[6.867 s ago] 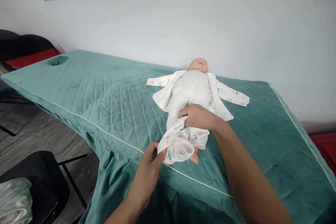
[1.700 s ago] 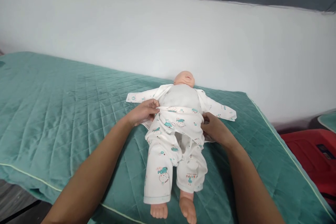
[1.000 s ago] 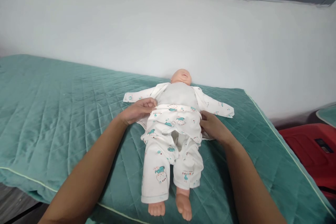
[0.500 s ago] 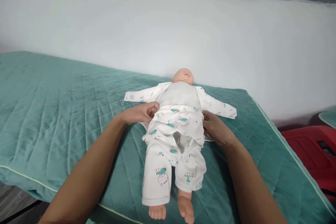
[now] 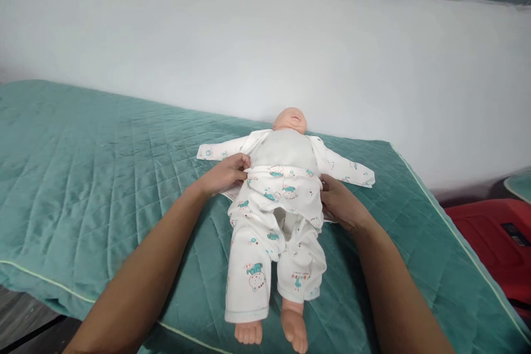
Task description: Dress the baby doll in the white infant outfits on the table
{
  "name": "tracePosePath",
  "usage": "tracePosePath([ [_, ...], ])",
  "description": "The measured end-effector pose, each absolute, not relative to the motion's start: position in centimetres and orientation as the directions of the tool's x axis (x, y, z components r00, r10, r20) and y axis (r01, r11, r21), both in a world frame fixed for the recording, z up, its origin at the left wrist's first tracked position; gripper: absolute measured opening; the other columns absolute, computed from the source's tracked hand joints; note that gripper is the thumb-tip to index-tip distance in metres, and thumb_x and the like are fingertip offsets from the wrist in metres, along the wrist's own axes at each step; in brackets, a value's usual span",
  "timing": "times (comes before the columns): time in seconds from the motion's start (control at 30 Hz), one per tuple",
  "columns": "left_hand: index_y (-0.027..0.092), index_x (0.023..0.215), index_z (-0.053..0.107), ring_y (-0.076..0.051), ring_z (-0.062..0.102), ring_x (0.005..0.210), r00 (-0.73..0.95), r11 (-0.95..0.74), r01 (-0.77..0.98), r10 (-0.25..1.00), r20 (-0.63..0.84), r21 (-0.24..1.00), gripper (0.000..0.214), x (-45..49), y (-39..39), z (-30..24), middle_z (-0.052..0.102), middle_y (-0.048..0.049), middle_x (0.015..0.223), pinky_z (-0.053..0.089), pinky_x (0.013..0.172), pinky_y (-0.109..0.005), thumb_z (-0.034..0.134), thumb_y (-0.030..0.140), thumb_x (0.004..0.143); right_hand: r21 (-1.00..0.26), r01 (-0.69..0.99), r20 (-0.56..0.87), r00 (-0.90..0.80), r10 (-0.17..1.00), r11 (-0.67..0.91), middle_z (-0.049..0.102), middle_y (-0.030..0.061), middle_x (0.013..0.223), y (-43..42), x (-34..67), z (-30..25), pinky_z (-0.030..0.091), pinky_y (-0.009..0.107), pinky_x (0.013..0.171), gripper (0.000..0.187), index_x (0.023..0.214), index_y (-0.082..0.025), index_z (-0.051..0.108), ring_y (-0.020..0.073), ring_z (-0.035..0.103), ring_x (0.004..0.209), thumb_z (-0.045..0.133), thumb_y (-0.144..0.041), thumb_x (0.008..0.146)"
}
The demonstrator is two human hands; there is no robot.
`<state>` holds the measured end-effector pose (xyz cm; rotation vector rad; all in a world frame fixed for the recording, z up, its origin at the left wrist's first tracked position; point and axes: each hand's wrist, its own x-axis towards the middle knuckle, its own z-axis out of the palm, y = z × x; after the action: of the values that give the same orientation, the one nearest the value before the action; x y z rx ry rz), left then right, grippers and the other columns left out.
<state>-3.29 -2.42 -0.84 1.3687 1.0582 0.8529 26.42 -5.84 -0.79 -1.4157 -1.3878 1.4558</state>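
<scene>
A baby doll [image 5: 290,120] lies on its back, head toward the wall and feet toward me. Printed white pants [image 5: 286,193] cover its legs up to the belly. A white printed top [image 5: 346,171] is on its arms and lies open, baring the grey torso [image 5: 282,146]. My left hand [image 5: 227,172] is closed at the waistband's left edge, thumb and fingers pinching the cloth. At the right side of the waist, my right hand [image 5: 337,199] is closed on the pants' edge, its fingertips partly hidden by the cloth.
A green quilted cover [image 5: 83,177] with pale piping spreads under the doll. Behind it stands a white wall [image 5: 249,50] with a dark band on top. At the right, beyond the bed's edge, is a red plastic object [image 5: 493,243].
My left hand has moved slightly up and now pinches the waistband's corner. The left side of the pants has shifted a little. My right hand stays in place.
</scene>
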Motion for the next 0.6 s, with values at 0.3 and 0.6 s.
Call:
tracePosePath([
  [0.3,0.020,0.062,0.060,-0.021,0.060,0.071,0.388,0.005,0.290,0.914,-0.123,0.957,0.013,-2.8,-2.0,0.2,0.061,0.0004,0.061,0.041,0.061,-0.026,0.065,0.010,0.056,-0.951,0.245,-0.240,-0.193,0.951,-0.191,0.073,0.0031,0.080,-5.9,26.0,-0.2,0.054,0.034,0.065,0.035,0.100,-0.022,0.066,0.0247,0.067,0.079,0.070,-0.020,0.065],
  [0.6,0.017,0.081,0.073,-0.019,0.064,0.067,0.499,0.221,0.075,0.836,-0.229,0.972,0.020,-1.7,-3.2,0.1,0.074,-0.0045,0.079,0.048,0.060,-0.027,0.066,0.012,0.063,-0.971,0.092,-0.236,-0.179,0.955,-0.223,0.072,0.0033,0.082,-6.8,25.7,0.9,0.051,0.032,0.065,0.035,0.097,-0.019,0.065,0.0206,0.066,0.073,0.077,-0.026,0.064],
])
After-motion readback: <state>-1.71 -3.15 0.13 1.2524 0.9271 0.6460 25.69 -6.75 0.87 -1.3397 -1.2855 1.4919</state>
